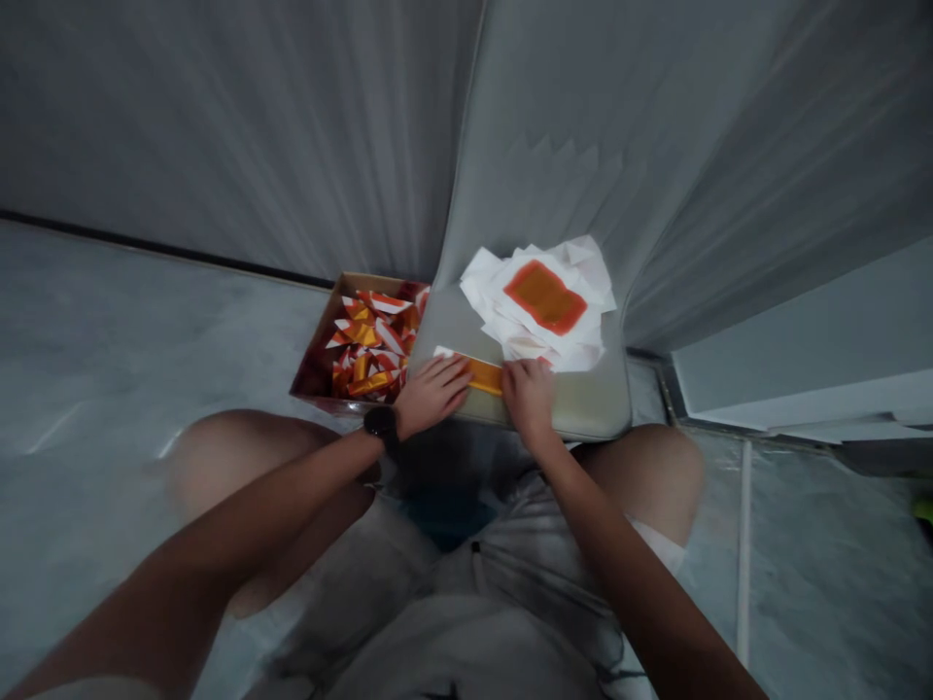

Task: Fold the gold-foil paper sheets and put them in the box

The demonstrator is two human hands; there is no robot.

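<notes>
Over grey shorts [466, 622], two hands [431, 394] [529, 401] press one orange strip [485, 375].

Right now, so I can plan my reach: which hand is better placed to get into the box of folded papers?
Left: your left hand sits on the paper strip right beside the box, while your right hand is farther off, on the strip's other end.

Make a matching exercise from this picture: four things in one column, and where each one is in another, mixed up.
1. watch
2. cardboard box
3. white paper pile
4. orange strip

A. between the left hand and right hand
B. around the left wrist
C. holding folded orange and white pieces
D. on the grey cushion

Pairs: 1B, 2C, 3D, 4A.
</notes>
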